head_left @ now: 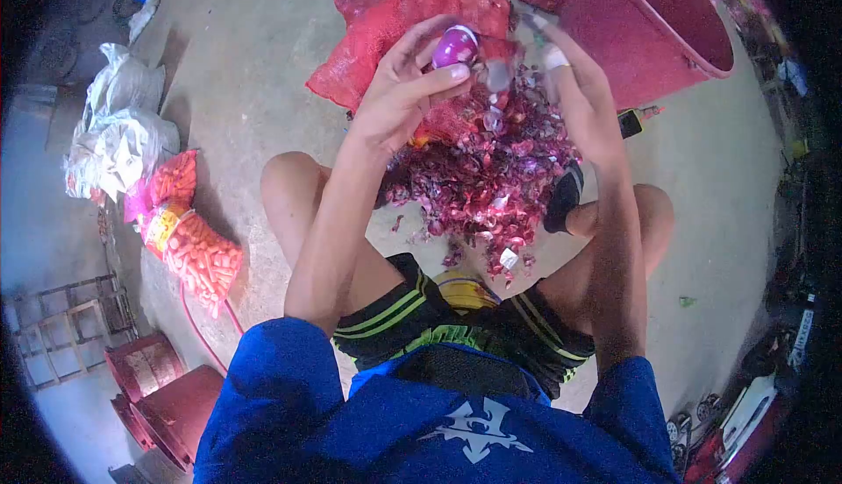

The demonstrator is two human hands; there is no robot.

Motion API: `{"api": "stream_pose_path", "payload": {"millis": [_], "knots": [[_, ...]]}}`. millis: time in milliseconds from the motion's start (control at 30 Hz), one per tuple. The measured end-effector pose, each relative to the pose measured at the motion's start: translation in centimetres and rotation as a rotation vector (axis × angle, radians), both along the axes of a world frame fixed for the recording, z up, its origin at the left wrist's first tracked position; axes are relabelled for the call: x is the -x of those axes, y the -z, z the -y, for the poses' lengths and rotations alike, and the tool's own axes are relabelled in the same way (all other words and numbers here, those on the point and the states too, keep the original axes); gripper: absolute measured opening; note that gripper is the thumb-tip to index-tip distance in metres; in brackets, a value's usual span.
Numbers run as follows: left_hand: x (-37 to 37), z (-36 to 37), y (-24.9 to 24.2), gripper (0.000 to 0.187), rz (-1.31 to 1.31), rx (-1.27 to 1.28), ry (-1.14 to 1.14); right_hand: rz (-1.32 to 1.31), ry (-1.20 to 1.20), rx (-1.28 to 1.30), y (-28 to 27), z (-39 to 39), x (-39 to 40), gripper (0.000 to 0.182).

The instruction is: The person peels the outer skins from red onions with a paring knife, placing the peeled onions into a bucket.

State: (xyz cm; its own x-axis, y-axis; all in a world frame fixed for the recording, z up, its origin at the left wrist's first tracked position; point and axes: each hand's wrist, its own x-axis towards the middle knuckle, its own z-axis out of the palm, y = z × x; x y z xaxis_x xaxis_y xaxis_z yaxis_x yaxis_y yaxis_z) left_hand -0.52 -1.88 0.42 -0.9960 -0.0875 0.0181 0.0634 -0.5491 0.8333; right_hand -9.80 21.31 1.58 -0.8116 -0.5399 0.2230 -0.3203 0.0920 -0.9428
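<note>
Purple, glossy onion [454,49] in the left hand [405,88], raised in front of the person, above the near end of a red mesh sack [373,41]. Left fingers clamped on it, thumb across the lower side; pale patch on its upper edge. Right hand [583,94] raised just beside, apart from the onion, white band round one digit; fingers bent, tips motion-blurred, so cannot tell whether they grip anything. Small blurred object [498,74] between the hands, identity unclear.

Below: heap of purple-red skins [495,190] on grey floor [237,124], spread between the person's bent legs and reaching the sack. Large red tub [627,41] tilted beyond the right hand; small dark device [630,124] with a yellow edge near its base. Off to the left, white sacks [123,124] and a clear bag of orange, stick-like pieces [203,256].
</note>
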Motion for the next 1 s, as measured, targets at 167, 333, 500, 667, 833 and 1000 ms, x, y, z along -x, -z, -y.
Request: {"api": "stream_pose_path", "payload": {"millis": [167,333,500,667,833,1000], "knots": [[0.9,-0.3,0.6,0.066,-0.058,0.247,-0.138,0.042,-0.062,0.147,-1.8,-0.3,-1.0,0.049],[0.7,-1.1,-0.4,0.07,-0.025,0.438,-0.191,-0.446,-0.148,-0.077,0.0,0.3,-0.7,0.049],[1.1,-0.7,-0.2,0.067,-0.26,0.756,-0.284,-0.45,-0.19,-0.225,-0.3,-0.3,-0.7,0.051],[0.8,-0.8,-0.4,0.071,-0.213,0.752,-0.23,-0.51,-0.188,-0.243,-0.3,-0.2,-0.8,0.054],[0.7,-0.6,-0.4,0.069,-0.223,0.779,-0.236,-0.577,-0.189,-0.233,-0.6,0.1,-0.9,0.052],[0.5,-0.8,-0.9,0.069,0.002,0.549,-0.187,-0.601,-0.021,-0.347,-0.7,1.2,-1.6,0.047]]}}
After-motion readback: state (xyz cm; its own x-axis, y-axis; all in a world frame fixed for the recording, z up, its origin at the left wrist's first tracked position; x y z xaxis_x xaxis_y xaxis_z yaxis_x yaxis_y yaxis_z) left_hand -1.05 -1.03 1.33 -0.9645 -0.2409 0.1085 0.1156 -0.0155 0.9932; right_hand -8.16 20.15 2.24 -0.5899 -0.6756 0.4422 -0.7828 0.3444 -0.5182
